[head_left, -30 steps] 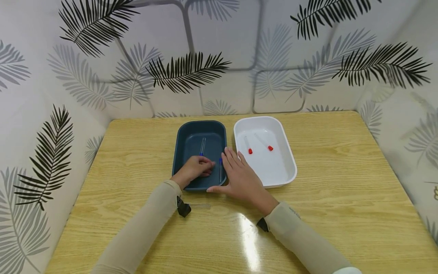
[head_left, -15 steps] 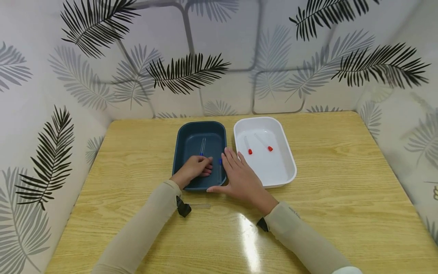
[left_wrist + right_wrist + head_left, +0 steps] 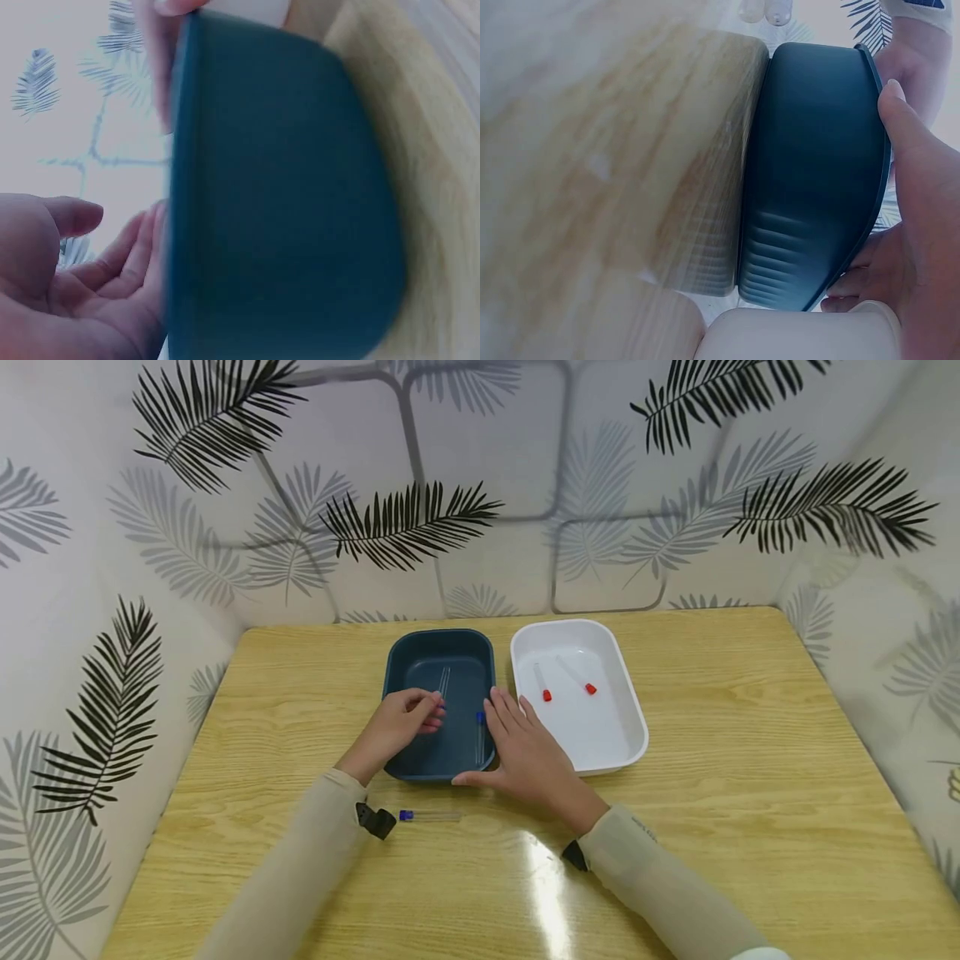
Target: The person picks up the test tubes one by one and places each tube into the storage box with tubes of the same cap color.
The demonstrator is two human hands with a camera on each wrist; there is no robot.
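Observation:
In the head view my left hand (image 3: pixel 401 720) hovers over the left rim of a dark blue tray (image 3: pixel 453 762), its fingers loosely bent. The left wrist view shows thumb and fingers (image 3: pixel 124 270) apart with nothing between them. My right hand (image 3: pixel 525 756) rests on the tray's right front corner, thumb along the front rim and straight fingers on the right rim. Inside lie a clear tube (image 3: pixel 446 678), its near end covered by my left hand, and a blue-capped test tube (image 3: pixel 481 739) along the right wall. Another blue-capped test tube (image 3: pixel 431 816) lies on the table before the tray.
Close beside the dark tray, on its right, stands a white tray (image 3: pixel 603 739) holding two red-capped tubes (image 3: pixel 543 683). Both trays are on a wood-grain table (image 3: pixel 750 760). Behind it rises a leaf-patterned wall covering (image 3: pixel 495 560).
My left hand has moved left and up out of the dark tray's middle. The blue cap of the tube on the table has come into view. The right hand stays put.

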